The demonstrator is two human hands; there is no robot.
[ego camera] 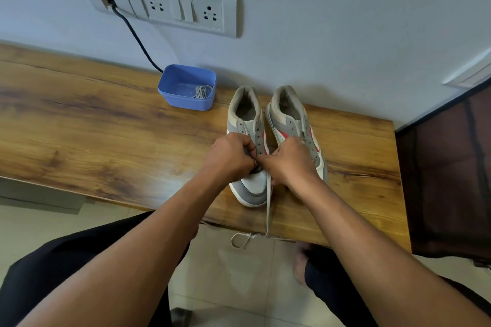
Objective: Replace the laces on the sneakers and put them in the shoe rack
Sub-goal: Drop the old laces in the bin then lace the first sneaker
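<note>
On the right half of the bench [106, 127], near the far wall, two grey-and-white sneakers stand side by side with heels to the wall and toes toward the person. Both hands meet over the lower eyelets of the left sneaker [249, 188]. The left hand [231, 156] covers that shoe's left flank, its fingers curled and pinching at the lowest eyelets. The right hand [289, 162] lies across the toe of the right sneaker [289, 114], fingers curled and knuckles touching the left hand's. It grips the white lace [268, 207], which drops from between the hands, runs over the left shoe's toe and hangs off the near edge of the bench in a loop.

Red stripes on the shoes' sides are the only marking I can make out.

Left of the sneakers sits a blue box [183, 102] holding a bundle of grey laces [203, 91]. A black cable [138, 40] runs down the wall behind the box from a socket plate [186, 9].
</note>
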